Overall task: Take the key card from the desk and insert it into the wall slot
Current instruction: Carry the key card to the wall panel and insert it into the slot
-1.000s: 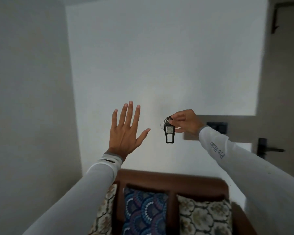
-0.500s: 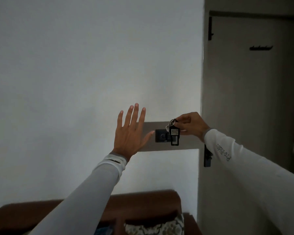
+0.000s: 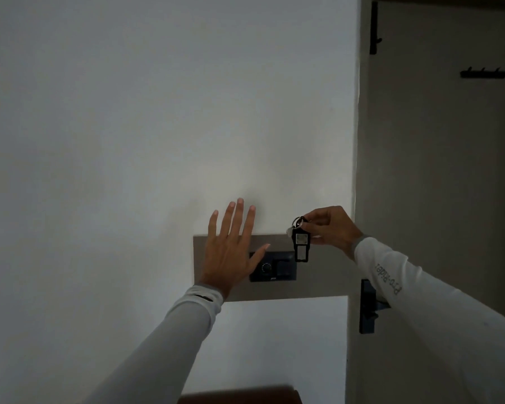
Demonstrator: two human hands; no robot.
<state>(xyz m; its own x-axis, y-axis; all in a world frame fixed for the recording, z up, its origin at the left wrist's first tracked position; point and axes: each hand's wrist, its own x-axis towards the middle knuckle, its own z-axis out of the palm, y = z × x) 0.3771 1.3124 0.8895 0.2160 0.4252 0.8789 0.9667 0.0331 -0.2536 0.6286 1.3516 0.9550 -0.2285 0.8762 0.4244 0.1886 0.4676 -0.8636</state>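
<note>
My right hand (image 3: 331, 227) pinches the ring end of a black key card tag (image 3: 301, 246), which hangs downward with a pale label on it. The tag dangles just above and to the right of a black wall slot unit (image 3: 277, 268) with a round dial, set in a grey-brown wall panel (image 3: 318, 275). My left hand (image 3: 231, 249) is raised flat with fingers spread in front of the panel's left part, its thumb tip over the unit's left edge. It holds nothing.
A door (image 3: 449, 170) stands to the right of the white wall, with a dark handle plate (image 3: 368, 307) and a hook rail (image 3: 486, 72) high up. A brown furniture top (image 3: 239, 396) shows at the bottom edge.
The view has swung right and closer to the wall; the sofa dropped out of sight. The panel and slot unit now sit under both hands, the tag nearer the slot.
</note>
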